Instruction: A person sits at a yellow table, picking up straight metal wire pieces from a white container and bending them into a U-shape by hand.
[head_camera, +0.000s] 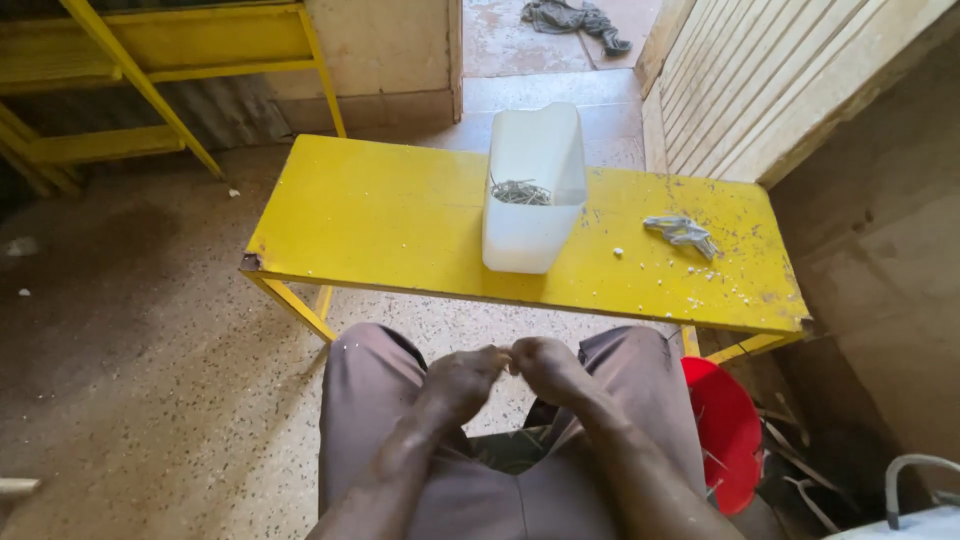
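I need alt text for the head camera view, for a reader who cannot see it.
A seated person's left hand and right hand meet fingertip to fingertip above the lap, pinching something too small to identify. Ahead, a yellow bench bears a white tub of thin metal pieces; a red bucket sits at right.

head view | looks steeply down | near lap | bench (400, 220) probably just ahead

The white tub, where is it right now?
In the head view the white tub stands on the yellow bench, about mid-bench, beyond the person's two hands. A small crumpled grey scrap lies to its right.
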